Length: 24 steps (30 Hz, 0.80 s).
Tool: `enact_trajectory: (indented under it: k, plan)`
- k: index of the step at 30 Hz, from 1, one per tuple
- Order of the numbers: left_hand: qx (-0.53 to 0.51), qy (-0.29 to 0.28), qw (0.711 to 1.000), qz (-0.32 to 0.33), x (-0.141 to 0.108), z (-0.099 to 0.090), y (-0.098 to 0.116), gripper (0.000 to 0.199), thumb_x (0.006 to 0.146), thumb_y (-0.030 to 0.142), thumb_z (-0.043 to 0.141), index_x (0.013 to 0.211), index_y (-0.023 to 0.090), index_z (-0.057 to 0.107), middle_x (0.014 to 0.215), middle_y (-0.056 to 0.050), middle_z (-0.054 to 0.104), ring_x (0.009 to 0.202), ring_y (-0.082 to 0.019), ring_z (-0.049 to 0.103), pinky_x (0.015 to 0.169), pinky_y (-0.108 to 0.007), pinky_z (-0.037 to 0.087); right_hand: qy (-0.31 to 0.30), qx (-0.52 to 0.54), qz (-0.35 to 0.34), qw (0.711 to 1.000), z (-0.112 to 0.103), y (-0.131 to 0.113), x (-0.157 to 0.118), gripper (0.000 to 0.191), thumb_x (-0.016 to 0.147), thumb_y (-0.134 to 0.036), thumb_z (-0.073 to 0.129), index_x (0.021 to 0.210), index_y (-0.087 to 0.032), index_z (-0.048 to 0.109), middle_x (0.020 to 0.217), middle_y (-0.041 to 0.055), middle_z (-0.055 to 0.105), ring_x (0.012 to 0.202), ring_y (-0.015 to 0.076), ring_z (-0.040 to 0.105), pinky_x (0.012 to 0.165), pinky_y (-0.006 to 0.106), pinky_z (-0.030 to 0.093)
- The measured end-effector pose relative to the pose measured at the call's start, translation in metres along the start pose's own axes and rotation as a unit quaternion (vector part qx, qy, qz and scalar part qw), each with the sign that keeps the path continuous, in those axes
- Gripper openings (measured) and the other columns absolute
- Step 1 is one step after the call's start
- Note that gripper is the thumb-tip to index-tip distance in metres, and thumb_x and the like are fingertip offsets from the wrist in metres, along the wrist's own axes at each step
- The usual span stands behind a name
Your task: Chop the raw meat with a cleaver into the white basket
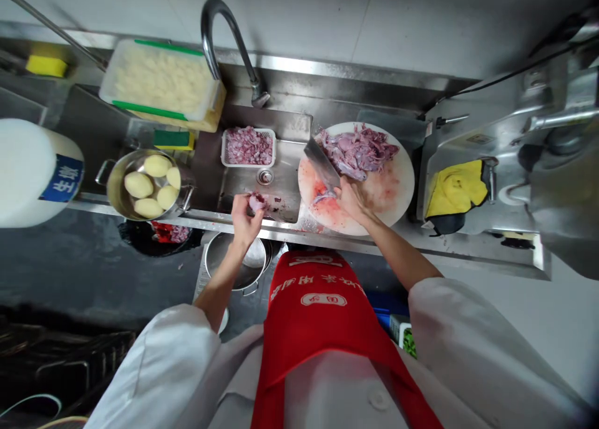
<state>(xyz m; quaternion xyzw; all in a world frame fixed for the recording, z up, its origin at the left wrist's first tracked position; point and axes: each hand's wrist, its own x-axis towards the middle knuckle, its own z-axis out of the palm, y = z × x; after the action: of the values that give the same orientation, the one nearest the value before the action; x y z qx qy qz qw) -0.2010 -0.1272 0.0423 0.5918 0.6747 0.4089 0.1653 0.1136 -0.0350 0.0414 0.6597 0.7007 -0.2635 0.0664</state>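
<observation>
Over the near edge of the sink (285,192), my left hand (244,220) pinches a small piece of raw meat (257,202). My right hand (349,198) is closed round the handle of a cleaver (322,162), whose blade points up and left above the round white cutting board (397,204). Beside the blade, on the board's far half, lies a heap of skinned raw carcasses (360,148). A thin raw scrap (322,197) rests on the bloodied board left of my right hand. A white basket of cut meat (249,147) stands in the sink.
A faucet (234,36) arches over the sink. To the left are a pot of peeled potatoes (150,186), a lidded plastic box (161,80), a sponge (173,139) and a large white jug (37,173). A yellow cloth (456,189) lies at right. Steel pots (238,260) stand below the counter.
</observation>
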Motion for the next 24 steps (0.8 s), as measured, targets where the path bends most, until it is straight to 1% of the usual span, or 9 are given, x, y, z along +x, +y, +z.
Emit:
enact_trajectory:
  k: [2, 3, 5, 9, 12, 14, 16, 21, 24]
  plan:
    - [0.026, 0.02, 0.999, 0.022, 0.01, -0.019, 0.003, 0.021, 0.071, 0.021, 0.067, 0.09, 0.018, 0.059, 0.106, -0.008, 0.058, 0.104, -0.022, 0.055, 0.093, -0.033, 0.047, 0.039, -0.022, 0.005, 0.999, -0.009, -0.003, -0.007, 0.036, 0.105, -0.029, 0.037, 0.133, -0.009, 0.047, 0.104, 0.0173, 0.072, 0.092, 0.0249, 0.067, 0.073, 0.03, 0.043]
    - [0.033, 0.029, 0.999, 0.025, 0.014, -0.024, 0.006, 0.022, 0.07, 0.02, 0.068, 0.09, 0.018, 0.059, 0.108, -0.008, 0.057, 0.105, -0.023, 0.054, 0.093, -0.033, 0.047, 0.053, -0.028, 0.005, 0.998, -0.012, -0.005, -0.013, 0.036, 0.105, -0.028, 0.035, 0.133, -0.009, 0.047, 0.103, 0.0173, 0.072, 0.09, 0.0244, 0.068, 0.072, 0.03, 0.042]
    - [0.026, 0.044, 0.999, 0.017, 0.024, -0.028, 0.016, 0.021, 0.07, 0.02, 0.068, 0.089, 0.018, 0.059, 0.107, -0.007, 0.057, 0.1, -0.02, 0.055, 0.086, -0.03, 0.049, 0.045, -0.024, -0.006, 0.999, -0.01, -0.012, -0.027, 0.037, 0.106, -0.029, 0.034, 0.134, -0.01, 0.047, 0.101, 0.0167, 0.072, 0.088, 0.0234, 0.068, 0.071, 0.029, 0.042]
    - [-0.086, 0.066, 0.994, -0.012, 0.044, -0.023, 0.045, 0.017, 0.077, 0.025, 0.066, 0.089, 0.018, 0.056, 0.096, -0.003, 0.06, 0.088, -0.015, 0.058, 0.078, -0.024, 0.05, -0.044, -0.002, -0.022, 0.999, 0.009, -0.015, -0.054, 0.033, 0.102, -0.03, 0.043, 0.131, -0.015, 0.051, 0.101, 0.0151, 0.073, 0.09, 0.0241, 0.069, 0.071, 0.029, 0.043]
    - [-0.178, 0.069, 0.982, -0.006, 0.053, -0.012, 0.073, 0.023, 0.078, 0.03, 0.07, 0.09, 0.019, 0.053, 0.087, 0.001, 0.059, 0.083, -0.013, 0.06, 0.079, -0.024, 0.051, -0.056, 0.015, 0.014, 0.998, 0.025, 0.007, -0.074, 0.029, 0.102, -0.03, 0.044, 0.124, -0.016, 0.056, 0.105, 0.0154, 0.073, 0.094, 0.0246, 0.069, 0.072, 0.029, 0.043]
    - [-0.222, 0.055, 0.973, 0.001, 0.051, 0.003, 0.09, 0.028, 0.077, 0.032, 0.073, 0.09, 0.02, 0.052, 0.084, 0.002, 0.058, 0.079, -0.012, 0.06, 0.078, -0.025, 0.052, -0.042, 0.024, 0.044, 0.998, 0.031, 0.032, -0.09, 0.029, 0.101, -0.029, 0.044, 0.124, -0.015, 0.056, 0.105, 0.0153, 0.072, 0.095, 0.0243, 0.069, 0.074, 0.029, 0.042]
    - [-0.257, 0.031, 0.966, 0.0, 0.044, 0.026, 0.105, 0.032, 0.077, 0.034, 0.075, 0.092, 0.021, 0.051, 0.085, 0.002, 0.057, 0.076, -0.012, 0.059, 0.076, -0.024, 0.052, -0.022, 0.023, 0.087, 0.996, 0.034, 0.058, -0.108, 0.03, 0.102, -0.028, 0.044, 0.125, -0.013, 0.055, 0.101, 0.0151, 0.072, 0.094, 0.0244, 0.068, 0.075, 0.029, 0.042]
    - [-0.304, -0.058, 0.951, -0.014, 0.019, 0.108, 0.133, 0.032, 0.078, 0.03, 0.073, 0.1, 0.023, 0.05, 0.086, 0.003, 0.057, 0.074, -0.011, 0.057, 0.07, -0.021, 0.05, 0.023, 0.006, 0.194, 0.981, 0.031, 0.113, -0.141, 0.031, 0.102, -0.028, 0.043, 0.123, -0.01, 0.056, 0.095, 0.0156, 0.071, 0.091, 0.0267, 0.068, 0.073, 0.03, 0.041]
    - [-0.308, -0.113, 0.945, -0.003, 0.009, 0.15, 0.133, 0.027, 0.079, 0.028, 0.068, 0.1, 0.022, 0.052, 0.09, 0.001, 0.059, 0.08, -0.012, 0.059, 0.075, -0.023, 0.05, 0.038, -0.011, 0.237, 0.971, 0.025, 0.136, -0.147, 0.03, 0.102, -0.027, 0.042, 0.122, -0.009, 0.056, 0.096, 0.0171, 0.071, 0.091, 0.0279, 0.069, 0.072, 0.031, 0.04]
